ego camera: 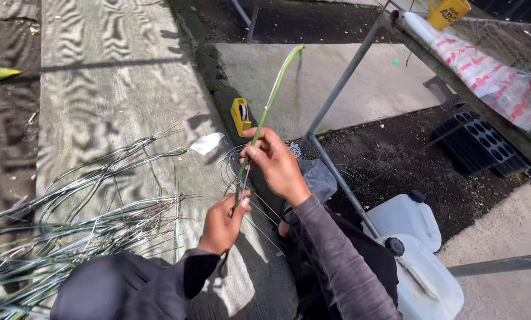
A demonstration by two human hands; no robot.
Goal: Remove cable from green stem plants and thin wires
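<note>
Both hands gripped one long green stem (269, 104) above the concrete path. Left hand (223, 224) was clenched around its lower end; right hand (272, 161) pinched it higher up, thumb and fingers closed on it. Long axis ran from about 7 o'clock up to 1 o'clock, tip curving off at the top. It looked light and springy — likely bends rather than snaps, so best held low and mid-length. A pile of stripped stems (82, 231) lay at 9 o'clock, a yellow tape dispenser (240, 116) at 12 — white jugs (416, 249) at 4.
</note>
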